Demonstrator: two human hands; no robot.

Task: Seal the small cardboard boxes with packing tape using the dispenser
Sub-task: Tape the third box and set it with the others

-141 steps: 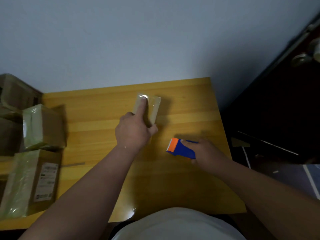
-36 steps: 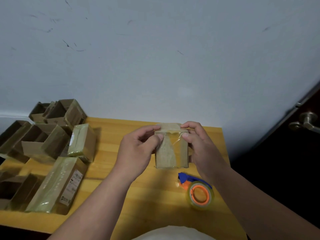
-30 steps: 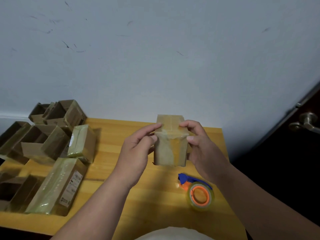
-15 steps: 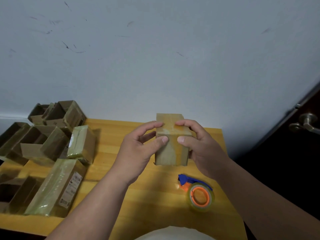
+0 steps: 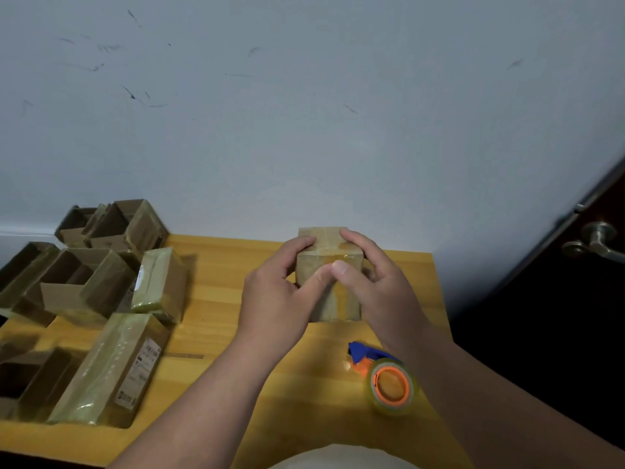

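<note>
- Our left hand grips the small cardboard box from its left side, fingers curled over the top edge and thumb pressed on the near face.
- Our right hand clasps the same box from the right, its thumb meeting the left thumb on the glossy tape across the front.
- The box is held up above the far part of the yellow wooden table, in front of the pale wall.
- The tape dispenser, blue and orange with a clear roll, lies on the table just below our right wrist.
- Open boxes and taped boxes crowd the table's left side.
</note>
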